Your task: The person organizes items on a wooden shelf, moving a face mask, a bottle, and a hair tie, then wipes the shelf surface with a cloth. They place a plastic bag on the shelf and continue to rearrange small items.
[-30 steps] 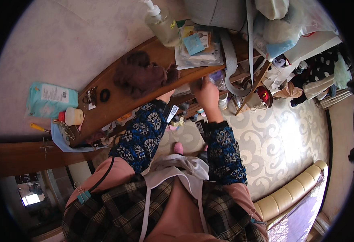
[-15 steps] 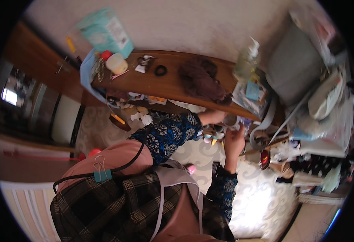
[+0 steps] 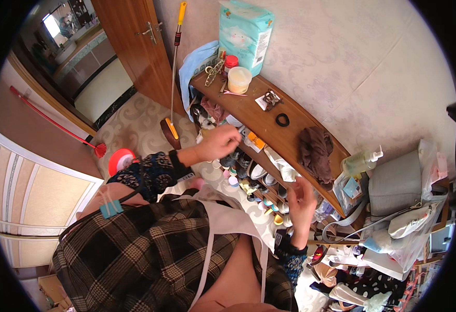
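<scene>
My left hand (image 3: pixel 219 143) is raised in front of the cabinet's open shelf, near an orange-and-white packet (image 3: pixel 255 140). Its fingers are curled in, and whatever they hold, if anything, is hidden. My right hand (image 3: pixel 302 203) is at the shelf's right part, fingers bent and apart, with nothing seen in it. Beside it lies a white cloth-like piece (image 3: pixel 282 165). On the wooden cabinet top (image 3: pixel 262 117) above are a crumpled dark brown cloth (image 3: pixel 315 153), a black hair tie (image 3: pixel 282 120) and a small white packet with brown hair ties (image 3: pixel 268 100).
Several shoes (image 3: pixel 259 171) fill the lower racks. A pump bottle (image 3: pixel 360 162), a grey bag (image 3: pixel 394 183) and plastic bags stand at the right. A tub (image 3: pixel 239 80), a red-lidded jar (image 3: pixel 230 63) and a turquoise package (image 3: pixel 245 34) are at the far end, beside a yellow-handled broom (image 3: pixel 176 67).
My view has turned, showing more of the door and broom. My hands, close together at the shelf's right part before, are now apart; the left has moved away to the left.
</scene>
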### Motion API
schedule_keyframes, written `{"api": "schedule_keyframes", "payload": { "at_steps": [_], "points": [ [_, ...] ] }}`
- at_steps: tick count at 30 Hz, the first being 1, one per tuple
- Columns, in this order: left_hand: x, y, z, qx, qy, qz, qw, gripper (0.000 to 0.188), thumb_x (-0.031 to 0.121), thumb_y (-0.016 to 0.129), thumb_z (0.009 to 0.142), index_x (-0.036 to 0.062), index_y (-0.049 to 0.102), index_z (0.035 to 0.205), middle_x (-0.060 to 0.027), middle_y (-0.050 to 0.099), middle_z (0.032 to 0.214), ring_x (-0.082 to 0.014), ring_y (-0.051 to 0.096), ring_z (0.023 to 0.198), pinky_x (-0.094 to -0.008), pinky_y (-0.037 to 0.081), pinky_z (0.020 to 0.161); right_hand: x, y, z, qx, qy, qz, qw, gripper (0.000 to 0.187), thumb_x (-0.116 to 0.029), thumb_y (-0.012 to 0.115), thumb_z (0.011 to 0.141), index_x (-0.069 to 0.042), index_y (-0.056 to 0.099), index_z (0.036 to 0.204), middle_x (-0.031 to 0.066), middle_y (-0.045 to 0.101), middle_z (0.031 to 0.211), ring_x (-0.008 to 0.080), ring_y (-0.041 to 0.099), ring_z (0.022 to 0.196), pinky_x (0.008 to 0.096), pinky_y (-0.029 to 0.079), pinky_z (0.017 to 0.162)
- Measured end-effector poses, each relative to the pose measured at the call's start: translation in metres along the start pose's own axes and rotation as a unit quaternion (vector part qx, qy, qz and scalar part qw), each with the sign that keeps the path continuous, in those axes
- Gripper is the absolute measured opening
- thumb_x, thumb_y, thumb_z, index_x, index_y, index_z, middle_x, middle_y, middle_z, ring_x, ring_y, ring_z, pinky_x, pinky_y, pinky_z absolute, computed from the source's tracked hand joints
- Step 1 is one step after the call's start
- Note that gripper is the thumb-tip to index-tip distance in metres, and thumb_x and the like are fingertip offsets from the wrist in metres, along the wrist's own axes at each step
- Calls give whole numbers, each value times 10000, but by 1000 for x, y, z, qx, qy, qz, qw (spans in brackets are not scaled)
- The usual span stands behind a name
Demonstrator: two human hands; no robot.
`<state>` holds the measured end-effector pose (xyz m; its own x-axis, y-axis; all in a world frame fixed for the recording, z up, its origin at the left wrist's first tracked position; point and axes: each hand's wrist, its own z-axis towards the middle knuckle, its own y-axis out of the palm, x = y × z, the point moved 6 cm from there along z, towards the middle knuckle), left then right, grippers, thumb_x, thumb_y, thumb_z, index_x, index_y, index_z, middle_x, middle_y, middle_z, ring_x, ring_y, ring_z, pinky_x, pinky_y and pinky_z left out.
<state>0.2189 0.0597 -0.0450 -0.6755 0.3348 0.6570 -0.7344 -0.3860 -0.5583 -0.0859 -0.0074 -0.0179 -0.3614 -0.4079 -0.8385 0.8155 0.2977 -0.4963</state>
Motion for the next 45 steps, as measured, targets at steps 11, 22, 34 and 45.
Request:
{"api": "schedule_keyframes", "payload": {
  "at_steps": [11,22,34,45],
  "points": [
    [-115,-127,-61,3,-130,-14,991,73,39,621,877,39,625,949,-111,639,911,-272,635,832,-339,508,749,-83,116,187,-19,-75,-216,973,313,-102,696,803,-70,642,1109,100,653,912,247,639,786,344,518,706],
    [-142,-172,74,115,34,153,981,441,120,716,814,16,533,1203,-144,605,1166,-337,617,958,-416,503,831,-10,192,255,-36,6,-464,885,450,-191,693,765,-109,581,1193,148,659,1090,374,653,959,472,546,786],
    [-190,-125,98,33,-112,210,971,595,-11,653,738,-6,458,1300,-169,524,1100,-339,624,925,-430,540,724,-37,155,186,90,167,362,913,436,-122,594,863,-39,544,1289,69,640,1057,156,624,816,292,514,687],
    [-160,-138,51,88,-228,-510,825,385,-65,518,874,50,468,1239,-97,566,1185,-207,631,986,-347,519,838,-74,222,160,-79,164,614,768,579,-277,708,840,-40,489,1321,144,637,1169,250,656,884,338,551,709]
  ]
}}
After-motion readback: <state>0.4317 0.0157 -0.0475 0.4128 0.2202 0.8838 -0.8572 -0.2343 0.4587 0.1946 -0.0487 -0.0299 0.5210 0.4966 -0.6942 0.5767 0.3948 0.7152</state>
